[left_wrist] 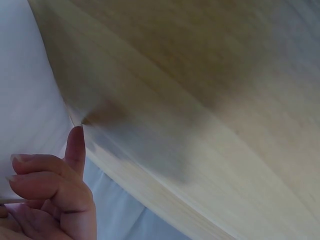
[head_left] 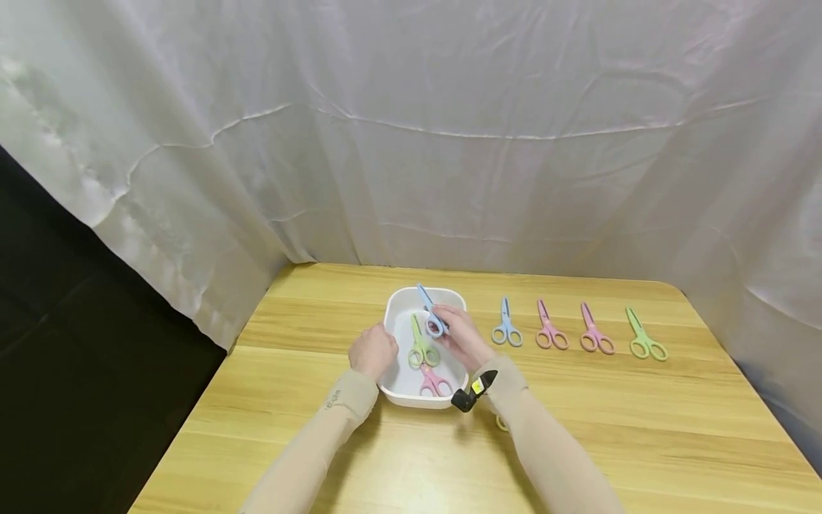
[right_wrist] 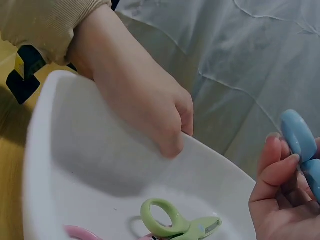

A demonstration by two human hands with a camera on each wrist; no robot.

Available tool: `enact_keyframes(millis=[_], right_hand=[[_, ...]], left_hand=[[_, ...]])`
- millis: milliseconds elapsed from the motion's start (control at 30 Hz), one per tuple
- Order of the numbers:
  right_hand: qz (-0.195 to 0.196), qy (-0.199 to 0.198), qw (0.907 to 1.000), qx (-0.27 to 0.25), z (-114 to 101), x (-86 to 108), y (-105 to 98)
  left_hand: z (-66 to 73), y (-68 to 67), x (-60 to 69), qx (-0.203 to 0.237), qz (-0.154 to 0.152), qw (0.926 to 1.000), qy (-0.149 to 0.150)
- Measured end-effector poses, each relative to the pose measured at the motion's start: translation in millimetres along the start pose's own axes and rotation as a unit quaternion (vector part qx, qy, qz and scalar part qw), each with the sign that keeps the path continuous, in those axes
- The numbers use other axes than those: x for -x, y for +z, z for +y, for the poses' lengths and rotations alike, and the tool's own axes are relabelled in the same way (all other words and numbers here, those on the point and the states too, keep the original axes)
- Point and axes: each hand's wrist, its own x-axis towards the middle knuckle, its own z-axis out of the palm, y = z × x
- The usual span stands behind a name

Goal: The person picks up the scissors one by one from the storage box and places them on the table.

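A white plastic bin stands on the table before me. My left hand grips its left rim; in the right wrist view the thumb side of that hand shows at the rim. Over the bin's far part, my right hand pinches a pair of blue scissors by the handle end, blades pointing away. Inside the bin lie green scissors and, nearer me, pink scissors, partly overlapping. The left wrist view shows curled left fingers against the bin's wall.
To the right, a row of scissors lies on the wooden table: blue, pink, another pink and green. A yellow scissors handle peeks out from under my right forearm. A pale curtain hangs behind.
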Motion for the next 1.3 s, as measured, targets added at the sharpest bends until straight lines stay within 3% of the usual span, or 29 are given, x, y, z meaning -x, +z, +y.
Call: enact_keyframes(millis=[667,1000,1300], right_hand=[[0.018,0.011,0.9992,-0.034,-11,27.7,-9],[-0.001,0.011,0.9993,-0.036,-14,41.1,-24],[0.021,-0.005,0.9997,-0.008,-10,49.6,-46]], left_hand=[[1.1,-4.0,3.3,0.012,-0.007,0.9999,-0.004],[0.0,-2.3,1.3,0.003,-0.005,1.0000,0.000],[-1.1,-1.7,0.2,0.003,-0.001,1.0000,0.009]])
